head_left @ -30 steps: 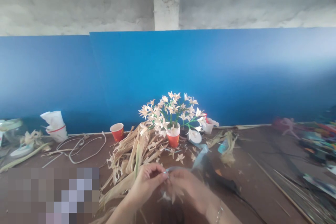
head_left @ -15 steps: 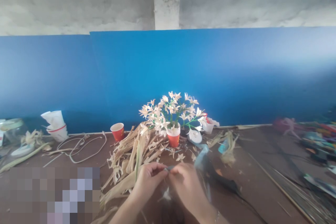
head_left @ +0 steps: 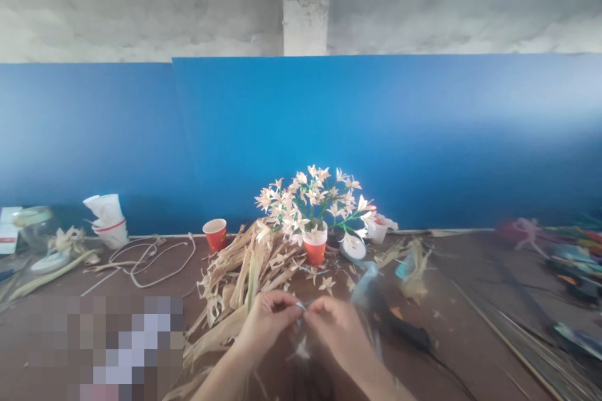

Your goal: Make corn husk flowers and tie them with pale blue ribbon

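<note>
My left hand (head_left: 269, 321) is closed in a pinch at the middle of the table, with a small pale bluish strip (head_left: 300, 307) at its fingertips. Close against it, my right hand (head_left: 335, 326) also pinches with thumb and forefinger; what lies inside that pinch is too small to make out. Just below the fingers shows a blurred white star-shaped flower (head_left: 301, 348), and I cannot tell whether it hangs from the strip or lies on the table. Beyond the hands stands a red paper cup (head_left: 315, 254) holding many cream flowers (head_left: 310, 197) on green stems.
Dried husks (head_left: 249, 269) are heaped behind my left hand. Right of my right hand lies a dark corded tool (head_left: 404, 329). A white roll (head_left: 352, 249), loose husk flowers (head_left: 327, 286), another red cup (head_left: 215, 235) and a white cable (head_left: 162, 279) are around. Thin sticks (head_left: 540, 344) lie far right.
The view has shifted slightly, so the table things appear a little further right. Both hands keep their pinch, and more of the pale strip shows between the fingertips.
</note>
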Demonstrator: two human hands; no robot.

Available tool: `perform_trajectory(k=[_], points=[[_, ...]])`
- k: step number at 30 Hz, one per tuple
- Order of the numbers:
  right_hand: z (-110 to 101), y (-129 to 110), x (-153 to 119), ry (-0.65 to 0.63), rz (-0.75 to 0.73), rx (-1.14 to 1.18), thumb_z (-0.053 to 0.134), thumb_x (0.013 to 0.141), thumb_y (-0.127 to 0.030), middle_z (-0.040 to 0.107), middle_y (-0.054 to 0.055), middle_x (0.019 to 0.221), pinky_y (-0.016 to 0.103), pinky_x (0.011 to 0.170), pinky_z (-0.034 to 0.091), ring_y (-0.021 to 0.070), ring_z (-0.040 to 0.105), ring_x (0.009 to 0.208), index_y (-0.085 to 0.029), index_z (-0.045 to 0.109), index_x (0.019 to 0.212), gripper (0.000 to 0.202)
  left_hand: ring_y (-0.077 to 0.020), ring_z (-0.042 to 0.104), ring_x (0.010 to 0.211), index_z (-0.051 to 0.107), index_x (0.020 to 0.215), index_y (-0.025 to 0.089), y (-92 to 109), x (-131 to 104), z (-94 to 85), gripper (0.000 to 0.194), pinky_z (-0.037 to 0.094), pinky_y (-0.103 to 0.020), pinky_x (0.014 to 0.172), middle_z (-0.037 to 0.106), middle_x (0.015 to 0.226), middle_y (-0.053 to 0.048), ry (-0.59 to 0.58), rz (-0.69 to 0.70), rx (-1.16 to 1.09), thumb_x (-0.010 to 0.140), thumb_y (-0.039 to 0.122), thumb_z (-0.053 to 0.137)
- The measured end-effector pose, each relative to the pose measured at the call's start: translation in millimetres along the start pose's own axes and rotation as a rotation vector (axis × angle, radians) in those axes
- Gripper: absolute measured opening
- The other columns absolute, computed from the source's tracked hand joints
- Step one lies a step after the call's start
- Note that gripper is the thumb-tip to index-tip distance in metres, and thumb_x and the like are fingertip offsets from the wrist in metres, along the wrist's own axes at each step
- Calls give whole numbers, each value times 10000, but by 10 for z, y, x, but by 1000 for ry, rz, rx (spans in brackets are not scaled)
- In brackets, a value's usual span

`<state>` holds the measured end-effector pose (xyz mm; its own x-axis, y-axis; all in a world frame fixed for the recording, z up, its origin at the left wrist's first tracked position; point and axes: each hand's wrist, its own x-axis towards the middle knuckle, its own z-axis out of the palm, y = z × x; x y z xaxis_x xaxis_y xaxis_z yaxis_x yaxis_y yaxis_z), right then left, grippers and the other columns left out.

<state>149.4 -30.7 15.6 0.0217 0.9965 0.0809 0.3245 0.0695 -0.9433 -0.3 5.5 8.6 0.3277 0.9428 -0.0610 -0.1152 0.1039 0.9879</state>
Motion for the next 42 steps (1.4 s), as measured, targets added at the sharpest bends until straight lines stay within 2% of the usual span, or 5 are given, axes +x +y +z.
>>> perform_trajectory(k=[6,14,28,37,42], points=[[-22,68,35,-322,235,576,706,631,-407,647,32,599,235,581,385,115,539,550,-131,630,621,287,-79,476,379,626,633,120,22,-43,-17,260,353,-192,390,609,469,-14,-114,-55,-91,591,346,746],[-61,41,47,-427,189,511,630,691,-317,642,39,601,200,545,353,93,517,544,-101,645,642,223,-83,463,400,592,625,128,83,-85,-24,273,327,-197,396,596,500,-16,-178,-21,1,630,373,712],[-11,-8,18,-54,66,28,587,679,-237,604,-13,538,198,488,382,113,526,516,-146,641,653,109,-94,451,405,599,583,145,1,-36,-14,230,323,-215,426,519,442,21,-19,33,156,634,349,693],[17,-18,19,-65,115,331,598,670,-275,619,-10,562,195,494,348,83,472,496,-143,606,642,135,-105,537,497,515,658,164,47,-39,22,258,413,-231,516,567,582,29,-35,82,-168,610,292,733],[65,47,43,-28,90,343,612,662,-283,610,-8,552,200,487,333,82,450,484,-140,607,634,146,-131,542,602,541,622,165,41,-58,24,111,428,-247,597,554,644,8,23,254,22,643,168,651]])
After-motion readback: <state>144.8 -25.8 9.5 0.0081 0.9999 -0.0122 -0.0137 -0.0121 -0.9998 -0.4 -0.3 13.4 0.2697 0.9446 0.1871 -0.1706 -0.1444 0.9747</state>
